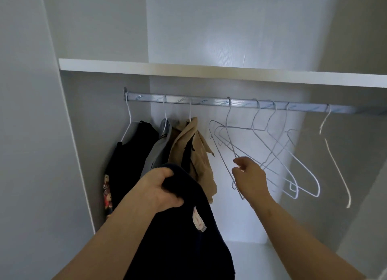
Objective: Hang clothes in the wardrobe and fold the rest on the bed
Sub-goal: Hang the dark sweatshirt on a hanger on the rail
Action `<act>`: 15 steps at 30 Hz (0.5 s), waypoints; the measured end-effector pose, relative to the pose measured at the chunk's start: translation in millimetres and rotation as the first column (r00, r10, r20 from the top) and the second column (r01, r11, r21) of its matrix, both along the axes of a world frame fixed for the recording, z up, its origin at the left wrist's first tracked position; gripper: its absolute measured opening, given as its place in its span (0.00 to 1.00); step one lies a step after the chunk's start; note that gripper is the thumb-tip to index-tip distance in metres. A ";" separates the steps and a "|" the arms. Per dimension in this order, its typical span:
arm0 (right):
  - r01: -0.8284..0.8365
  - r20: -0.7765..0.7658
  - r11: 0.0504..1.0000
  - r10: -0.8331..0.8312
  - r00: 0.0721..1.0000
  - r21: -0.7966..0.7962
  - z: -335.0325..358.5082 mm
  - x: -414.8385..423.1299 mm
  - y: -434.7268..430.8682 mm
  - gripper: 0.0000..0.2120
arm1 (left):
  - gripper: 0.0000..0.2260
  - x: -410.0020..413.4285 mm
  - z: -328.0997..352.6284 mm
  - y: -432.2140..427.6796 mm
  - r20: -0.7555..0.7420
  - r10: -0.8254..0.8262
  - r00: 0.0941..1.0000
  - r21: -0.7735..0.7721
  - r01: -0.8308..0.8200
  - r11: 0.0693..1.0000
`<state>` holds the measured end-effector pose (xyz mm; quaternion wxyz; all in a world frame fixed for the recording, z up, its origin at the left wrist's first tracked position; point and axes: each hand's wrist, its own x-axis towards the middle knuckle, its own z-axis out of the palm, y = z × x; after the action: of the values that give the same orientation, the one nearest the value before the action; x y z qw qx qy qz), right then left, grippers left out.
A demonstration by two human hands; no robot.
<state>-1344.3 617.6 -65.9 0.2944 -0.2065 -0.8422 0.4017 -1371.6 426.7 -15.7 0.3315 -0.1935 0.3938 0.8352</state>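
Observation:
I face an open wardrobe with a metal rail (209, 101). My left hand (159, 189) grips a dark navy garment (188, 242) that hangs down from my fist, a small label showing. My right hand (251, 177) is at the leftmost empty white wire hanger (227, 137), with thumb and fingers curled round its lower wire. A black garment (134, 154), a grey one (157, 152) and a tan jacket (194, 154) hang on the left part of the rail.
Several more empty wire hangers (293, 164) hang to the right, one (339, 171) apart at the far right. A white shelf (146, 67) runs just above the rail. The wardrobe's side panel (69, 154) stands at the left.

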 end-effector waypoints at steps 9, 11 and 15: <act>0.033 0.170 0.999 -0.029 0.985 -0.020 -7.3 -108.7 55.9 0.25 | 0.17 -86.8 -14.0 26.9 0.045 0.103 0.994 -0.015 -0.102 0.995; -0.006 0.190 0.996 0.023 0.982 -0.093 -13.6 -124.3 66.3 0.24 | 0.17 -96.2 -15.9 33.8 0.054 0.109 0.993 -0.010 -0.109 0.994; -0.031 0.077 0.978 0.048 0.996 -0.205 -18.1 -146.5 74.4 0.18 | 0.17 -105.2 -19.2 39.9 0.065 0.121 0.990 -0.027 -0.120 0.992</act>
<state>-1490.8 692.0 -84.0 0.2289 -0.2350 -0.8120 0.4828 -1476.7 466.5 -34.9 0.2912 -0.2485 0.3797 0.8422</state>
